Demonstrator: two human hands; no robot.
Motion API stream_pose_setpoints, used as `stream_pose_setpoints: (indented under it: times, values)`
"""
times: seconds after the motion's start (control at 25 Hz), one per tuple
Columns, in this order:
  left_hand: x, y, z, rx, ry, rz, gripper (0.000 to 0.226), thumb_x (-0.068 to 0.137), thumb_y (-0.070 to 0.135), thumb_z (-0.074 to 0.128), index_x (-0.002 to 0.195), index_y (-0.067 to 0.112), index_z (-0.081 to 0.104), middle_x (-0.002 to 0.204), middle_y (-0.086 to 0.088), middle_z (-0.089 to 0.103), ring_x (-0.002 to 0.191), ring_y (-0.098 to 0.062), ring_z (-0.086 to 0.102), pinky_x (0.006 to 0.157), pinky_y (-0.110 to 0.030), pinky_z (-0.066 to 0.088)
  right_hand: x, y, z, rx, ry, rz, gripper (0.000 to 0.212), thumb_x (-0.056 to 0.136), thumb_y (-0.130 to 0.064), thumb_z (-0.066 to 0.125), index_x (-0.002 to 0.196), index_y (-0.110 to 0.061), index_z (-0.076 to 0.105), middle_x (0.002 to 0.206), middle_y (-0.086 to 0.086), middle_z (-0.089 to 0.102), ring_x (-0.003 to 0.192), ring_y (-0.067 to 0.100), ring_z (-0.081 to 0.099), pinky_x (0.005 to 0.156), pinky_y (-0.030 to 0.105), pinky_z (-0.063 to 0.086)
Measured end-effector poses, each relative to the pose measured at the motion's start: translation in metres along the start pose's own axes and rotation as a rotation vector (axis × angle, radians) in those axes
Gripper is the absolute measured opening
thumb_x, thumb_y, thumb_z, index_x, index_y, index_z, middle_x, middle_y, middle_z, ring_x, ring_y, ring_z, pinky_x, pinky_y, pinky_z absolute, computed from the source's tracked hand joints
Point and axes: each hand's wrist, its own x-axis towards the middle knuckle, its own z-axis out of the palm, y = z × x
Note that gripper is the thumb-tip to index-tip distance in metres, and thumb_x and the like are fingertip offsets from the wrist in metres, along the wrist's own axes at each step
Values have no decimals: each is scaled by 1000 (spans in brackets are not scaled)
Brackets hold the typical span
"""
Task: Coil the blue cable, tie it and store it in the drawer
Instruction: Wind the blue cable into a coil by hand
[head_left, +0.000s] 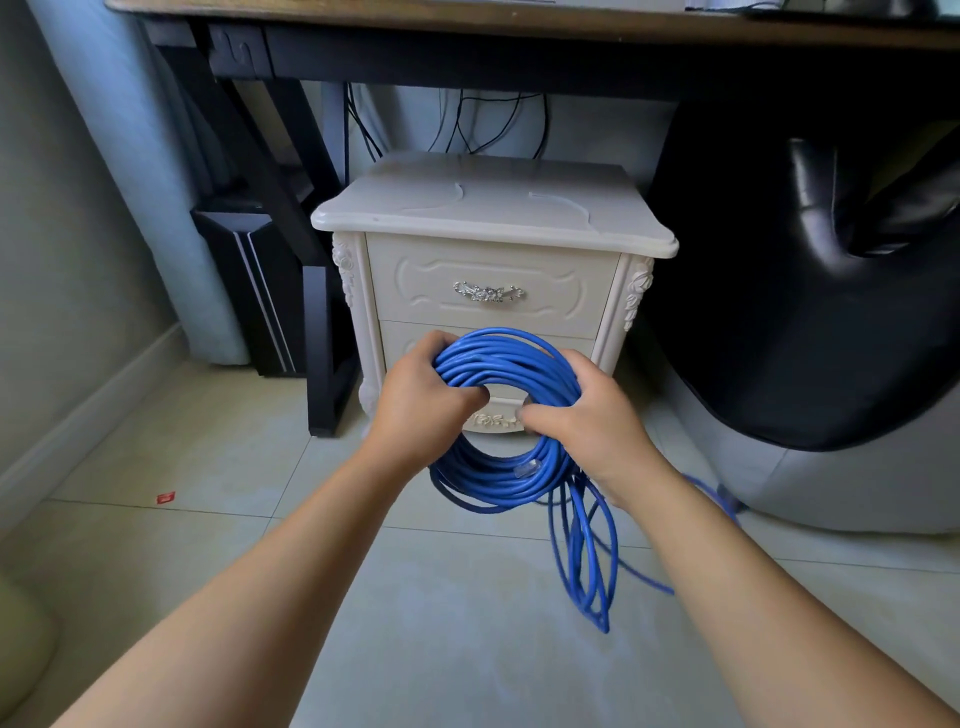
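Note:
A thick coil of blue cable (506, 358) hangs upright in front of a cream nightstand (493, 228). My left hand (423, 400) grips the coil's left side, fingers curled through its middle. My right hand (582, 415) grips the right side. A clear plug (529, 469) shows on the coil's lower part. Several loose loops of the cable (587, 561) trail from below my right hand onto the floor. The top drawer (488, 270), with a silver handle (487, 292), is closed. Two thin white strips (563, 203) lie on the nightstand's top.
A dark desk (467, 31) spans the top with black cords hanging behind the nightstand. A black and grey beanbag (810, 338) fills the right side. A black computer case (260, 291) stands at the left. A small red scrap (165, 498) lies on the tiled floor.

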Motion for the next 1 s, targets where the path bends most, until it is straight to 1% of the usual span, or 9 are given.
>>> stream_pose_setpoints:
  times: [0.08,0.2,0.36,0.44,0.52,0.56,0.64,0.8,1.0]
  values:
    - [0,1,1,-87,38,-11,25,74,2,67,92,19,60,67,4,57,51,-10,47,49,-24,39,-1,0,-2,122,-15,6,38,75,-9,76,105,-27,64,85,1,68,78,19,65,79,39,55]
    - [-2,7,2,-282,97,-84,26,74,-1,66,93,17,63,60,5,53,51,-13,45,49,-24,38,-5,3,-1,192,-18,53,43,73,-16,79,111,-25,61,84,-1,70,83,24,70,84,42,56]
    - [-8,14,5,-355,63,-137,29,76,4,71,98,19,61,66,6,56,57,-12,51,54,-25,41,-7,5,0,253,100,132,20,79,-3,69,95,-13,61,70,8,62,65,24,64,68,38,54]
    - [-11,15,9,-443,-54,-114,52,75,17,80,121,22,56,89,9,64,74,-4,62,67,-20,48,-7,4,-2,348,219,175,16,80,3,60,88,-11,60,70,16,54,60,26,58,59,34,49]
    - [-13,13,14,-516,-119,-119,91,69,35,85,144,30,33,123,7,56,108,-6,61,88,-24,48,-3,2,-5,483,330,225,14,82,3,57,91,-8,59,68,15,54,51,23,58,49,27,48]
    - [-15,12,17,-506,-123,-134,99,66,42,84,146,34,27,129,5,50,115,-9,56,93,-27,46,-1,1,-8,548,375,258,12,83,1,56,92,-7,58,66,14,55,46,19,57,44,24,47]
    - [-26,8,26,-394,-184,-130,89,60,50,82,134,29,36,125,2,48,115,-11,53,89,-22,44,6,1,-15,668,416,345,3,86,-5,55,86,-8,53,61,9,54,41,17,55,41,24,45]
    - [-49,-4,44,80,-580,103,59,64,49,84,110,36,49,120,14,43,116,-3,48,84,-16,41,13,9,-25,802,451,444,15,88,-13,56,74,-9,52,61,7,60,53,24,62,58,36,52]
    - [-44,-4,46,161,-586,84,60,65,49,84,113,35,51,121,16,43,111,-4,53,85,-25,52,13,17,-26,739,518,485,12,83,-17,62,74,-10,57,69,10,64,65,29,64,76,48,56]
